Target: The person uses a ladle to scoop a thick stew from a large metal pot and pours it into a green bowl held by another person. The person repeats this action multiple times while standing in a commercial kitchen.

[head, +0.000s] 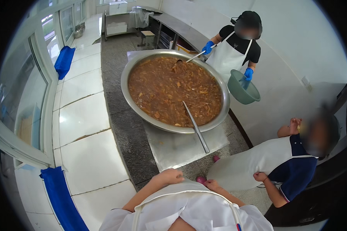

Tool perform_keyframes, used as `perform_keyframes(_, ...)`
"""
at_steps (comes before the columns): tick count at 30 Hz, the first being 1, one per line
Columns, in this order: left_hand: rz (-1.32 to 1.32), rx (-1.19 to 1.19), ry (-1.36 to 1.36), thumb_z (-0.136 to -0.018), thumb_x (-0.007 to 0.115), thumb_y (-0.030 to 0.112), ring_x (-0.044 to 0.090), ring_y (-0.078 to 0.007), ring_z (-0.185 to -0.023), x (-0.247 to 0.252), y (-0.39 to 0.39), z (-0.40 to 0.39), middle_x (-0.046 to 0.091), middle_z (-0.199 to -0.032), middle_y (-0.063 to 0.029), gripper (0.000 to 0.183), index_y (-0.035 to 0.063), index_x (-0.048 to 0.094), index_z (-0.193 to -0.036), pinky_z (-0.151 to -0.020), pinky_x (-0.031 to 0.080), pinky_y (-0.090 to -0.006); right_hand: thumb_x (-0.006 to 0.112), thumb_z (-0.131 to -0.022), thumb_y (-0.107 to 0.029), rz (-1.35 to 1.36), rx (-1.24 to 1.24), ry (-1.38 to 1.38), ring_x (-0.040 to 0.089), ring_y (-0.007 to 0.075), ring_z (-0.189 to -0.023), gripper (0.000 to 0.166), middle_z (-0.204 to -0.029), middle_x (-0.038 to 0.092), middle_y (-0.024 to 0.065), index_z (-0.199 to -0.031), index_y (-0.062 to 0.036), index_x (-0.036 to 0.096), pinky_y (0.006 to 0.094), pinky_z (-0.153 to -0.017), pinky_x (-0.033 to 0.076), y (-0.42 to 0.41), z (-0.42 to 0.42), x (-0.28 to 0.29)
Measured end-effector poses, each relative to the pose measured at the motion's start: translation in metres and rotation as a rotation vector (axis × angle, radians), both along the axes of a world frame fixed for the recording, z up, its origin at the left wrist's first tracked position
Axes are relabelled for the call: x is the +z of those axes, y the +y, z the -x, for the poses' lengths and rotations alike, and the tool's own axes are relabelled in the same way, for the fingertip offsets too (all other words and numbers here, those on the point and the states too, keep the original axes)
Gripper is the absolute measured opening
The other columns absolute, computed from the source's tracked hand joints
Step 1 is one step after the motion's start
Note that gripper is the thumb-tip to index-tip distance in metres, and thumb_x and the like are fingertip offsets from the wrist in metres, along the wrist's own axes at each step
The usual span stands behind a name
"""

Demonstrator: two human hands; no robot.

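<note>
My left hand (pixel 172 176), loosely curled with nothing visible in it, is in front of my white apron (pixel 188 186), below the metal table (pixel 173 150). To the right, my right hand (pixel 212 184) is at the apron's edge; its fingers are partly hidden, so its hold cannot be told. Beyond both hands stands a large steel basin (pixel 175 130) filled with brown stew-like food (pixel 173 89). A ladle or similar tool with a metal handle (pixel 197 130) leans over the near rim, its lower end sunk in the food. Neither hand touches it.
A co-worker in blue gloves (pixel 208 47) holds a metal ladle (pixel 195 57) in the food and a green plastic basin (pixel 244 89). Another co-worker in an apron (pixel 248 164) stands at right. A white tiled ledge (pixel 85 118) with blue cloths (pixel 60 196) runs along the left windows.
</note>
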State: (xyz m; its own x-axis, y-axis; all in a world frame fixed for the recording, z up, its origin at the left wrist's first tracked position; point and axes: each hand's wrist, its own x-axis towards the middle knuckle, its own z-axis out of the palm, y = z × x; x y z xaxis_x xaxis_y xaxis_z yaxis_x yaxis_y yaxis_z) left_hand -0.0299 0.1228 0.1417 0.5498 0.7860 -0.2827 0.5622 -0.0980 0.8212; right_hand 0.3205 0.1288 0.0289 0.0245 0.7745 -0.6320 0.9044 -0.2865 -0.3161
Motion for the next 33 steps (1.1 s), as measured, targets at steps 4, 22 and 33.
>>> perform_keyframes(4, -0.064, -0.004, -0.05, -0.083, 0.054, 0.036, 0.06, -0.035, -0.09, -0.002, -0.006, -0.011, 0.064, -0.092, -0.0175, 0.033, 0.0061, 0.063, -0.094, -0.079, 0.047, -0.0456, 0.055, -0.082, -0.04, -0.027, 0.109, -0.035, 0.062, 0.0333, -0.091, 0.036, -0.098, 0.065, 0.0179, -0.1, -0.0119, 0.068, 0.0406, -0.082, 0.049, -0.013, -0.003, 0.026)
perform_keyframes(22, -0.098, 0.222, 0.057, -0.084, 0.054, 0.031, 0.059, -0.0351, -0.092, -0.009, -0.008, 0.013, 0.064, -0.094, -0.0178, 0.03, 0.0056, 0.062, -0.098, -0.082, 0.046, -0.0449, 0.046, -0.085, -0.025, -0.085, 0.683, -0.609, 0.059, 0.0379, -0.065, 0.025, -0.07, 0.061, 0.0197, -0.075, -0.0037, 0.054, 0.0445, -0.057, 0.046, 0.07, -0.342, 0.078)
perform_keyframes(33, -0.033, 0.38, 0.002, -0.082, 0.056, 0.028, 0.061, -0.0355, -0.086, -0.009, -0.002, 0.034, 0.064, -0.089, -0.0186, 0.028, 0.0034, 0.063, -0.093, -0.075, 0.048, -0.044, 0.048, -0.077, -0.014, 0.014, 0.741, -0.715, 0.051, 0.0269, -0.046, 0.018, -0.053, 0.052, 0.0138, -0.063, -0.0031, 0.05, 0.0396, -0.045, 0.039, 0.066, -0.288, 0.126)
